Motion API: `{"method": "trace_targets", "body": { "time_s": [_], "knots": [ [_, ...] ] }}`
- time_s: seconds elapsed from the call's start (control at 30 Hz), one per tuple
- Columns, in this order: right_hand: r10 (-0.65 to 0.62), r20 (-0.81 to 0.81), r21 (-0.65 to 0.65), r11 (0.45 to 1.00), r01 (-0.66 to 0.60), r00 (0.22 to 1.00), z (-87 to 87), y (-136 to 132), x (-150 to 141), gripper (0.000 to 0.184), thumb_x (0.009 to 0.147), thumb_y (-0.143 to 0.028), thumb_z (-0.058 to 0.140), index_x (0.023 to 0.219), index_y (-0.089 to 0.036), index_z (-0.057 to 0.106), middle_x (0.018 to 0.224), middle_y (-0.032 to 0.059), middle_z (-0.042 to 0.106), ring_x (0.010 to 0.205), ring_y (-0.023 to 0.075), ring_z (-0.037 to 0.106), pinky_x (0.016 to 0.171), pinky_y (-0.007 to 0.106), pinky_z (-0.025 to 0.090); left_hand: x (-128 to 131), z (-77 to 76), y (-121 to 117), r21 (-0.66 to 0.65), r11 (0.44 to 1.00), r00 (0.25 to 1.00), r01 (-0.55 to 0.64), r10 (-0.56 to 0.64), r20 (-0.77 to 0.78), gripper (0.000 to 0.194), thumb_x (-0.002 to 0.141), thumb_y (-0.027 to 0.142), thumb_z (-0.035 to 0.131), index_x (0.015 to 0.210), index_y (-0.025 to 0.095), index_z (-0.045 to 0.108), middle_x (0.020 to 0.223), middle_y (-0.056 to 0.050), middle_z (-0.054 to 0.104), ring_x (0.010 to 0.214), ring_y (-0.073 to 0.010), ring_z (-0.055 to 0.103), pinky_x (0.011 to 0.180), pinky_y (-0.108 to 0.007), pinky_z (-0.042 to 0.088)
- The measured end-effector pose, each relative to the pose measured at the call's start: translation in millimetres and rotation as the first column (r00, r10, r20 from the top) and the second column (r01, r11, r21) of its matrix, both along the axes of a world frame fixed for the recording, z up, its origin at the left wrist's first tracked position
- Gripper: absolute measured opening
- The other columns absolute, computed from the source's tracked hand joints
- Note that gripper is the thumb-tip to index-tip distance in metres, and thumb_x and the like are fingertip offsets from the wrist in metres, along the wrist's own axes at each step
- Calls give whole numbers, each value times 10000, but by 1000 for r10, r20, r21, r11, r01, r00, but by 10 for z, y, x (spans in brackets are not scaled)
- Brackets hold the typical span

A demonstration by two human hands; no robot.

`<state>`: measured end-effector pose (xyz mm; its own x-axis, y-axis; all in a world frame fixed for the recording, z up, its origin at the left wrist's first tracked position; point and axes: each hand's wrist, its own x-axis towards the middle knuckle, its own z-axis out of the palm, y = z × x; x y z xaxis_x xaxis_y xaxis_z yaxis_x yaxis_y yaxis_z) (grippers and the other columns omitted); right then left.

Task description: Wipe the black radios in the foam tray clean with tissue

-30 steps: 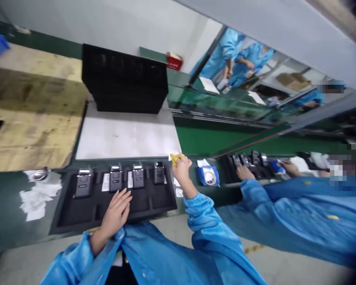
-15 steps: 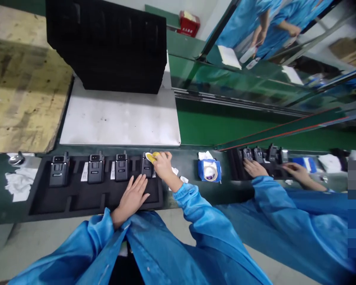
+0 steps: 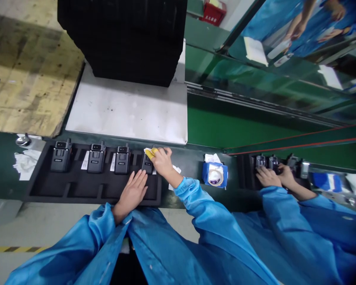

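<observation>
- Moved in from beside the black foam tray (image 3: pixel 83 190), my right hand (image 3: pixel 163 161) is at its rightmost antenna handset (image 3: pixel 148 166), wipe seemingly touching.
- Yellow-covered fingers (image 3: pixel 149 154) pinch that white wipe (image 3: pixel 146 150).
- My left hand (image 3: pixel 133 191) lies flat, gripping nothing visible.

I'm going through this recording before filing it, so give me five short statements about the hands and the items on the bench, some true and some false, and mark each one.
1. The rectangular black tray holds four dark handheld devices. True.
2. The right hand holds yellow-and-white material at the rightmost device. True.
3. The left hand hangs over the flat white board. False: it is at the tray, fingertips near the rightmost device's lower end.
4. The round, pale tape roll sits left of the tray. False: it is to the right, on a blue rectangular item.
5. Crumpled white material lies left of the tray. True.
</observation>
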<state>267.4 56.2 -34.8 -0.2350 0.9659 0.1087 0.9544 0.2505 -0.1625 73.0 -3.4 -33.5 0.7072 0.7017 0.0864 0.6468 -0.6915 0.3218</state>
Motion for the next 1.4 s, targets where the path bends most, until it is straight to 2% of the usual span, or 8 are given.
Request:
{"method": "trace_targets", "body": {
  "time_s": [0.17,0.4,0.63,0.77,0.93,1.13,1.3,1.4],
  "knots": [
    [-58,-8,-13,998,58,998,-7,49,36,204,950,-219,467,1001,-220,664,1174,54,551,1080,185,400,966,406,118,0,-12,-5,-20,1000,1000,-2,3,2,446,922,231,364,1344,122,459,1408,-137,439,1338,-263,366,1126,-510,274],
    [-162,2,13,987,162,987,-61,-160,81,213,935,-187,484,874,-203,687,1068,46,590,1001,174,417,929,404,137,6,4,4,-14,1000,1000,-4,4,12,425,913,200,367,1302,87,497,1394,-147,457,1332,-263,376,1125,-498,279],
    [27,-11,19,999,-27,1000,5,5,16,239,965,-227,432,1074,-259,642,1117,40,581,1063,177,407,957,395,115,3,12,23,-12,1000,1000,-1,1,-1,461,911,201,348,1355,120,445,1403,-138,448,1337,-261,368,1115,-518,290],
    [48,-29,-24,999,-49,998,37,18,110,246,963,-228,434,1101,-278,631,1119,35,578,1062,178,408,959,393,114,1,22,27,-3,1000,1000,6,-6,-27,455,910,196,350,1347,121,454,1404,-130,448,1334,-258,374,1113,-514,292],
    [-23,-35,-39,999,22,999,49,-58,209,254,959,-222,450,1131,-299,620,1122,27,569,1035,174,411,949,397,119,3,32,24,4,1000,999,7,-7,-33,434,909,188,355,1314,103,487,1400,-131,453,1332,-257,378,1115,-501,293],
    [-237,-15,9,971,237,971,-6,-280,193,207,906,-154,513,842,-209,702,1021,46,597,973,172,418,919,400,150,7,30,9,-5,1000,1000,3,-3,-17,424,905,183,361,1290,79,504,1385,-146,470,1326,-259,388,1117,-494,293],
    [-28,-41,20,999,29,999,-66,-476,-83,170,888,-175,541,873,-235,699,1018,35,600,977,166,423,926,380,174,10,32,6,-17,1000,1000,5,-5,-22,436,904,185,355,1309,102,491,1395,-134,460,1336,-255,371,1117,-500,291],
    [17,-51,4,1000,-17,999,-71,-468,-174,151,892,-188,550,894,-237,693,1013,35,601,990,170,420,928,382,169,9,39,13,-22,1000,999,10,-11,-31,435,904,183,353,1303,81,492,1396,-149,455,1339,-260,366,1122,-504,282]
  ]
}}
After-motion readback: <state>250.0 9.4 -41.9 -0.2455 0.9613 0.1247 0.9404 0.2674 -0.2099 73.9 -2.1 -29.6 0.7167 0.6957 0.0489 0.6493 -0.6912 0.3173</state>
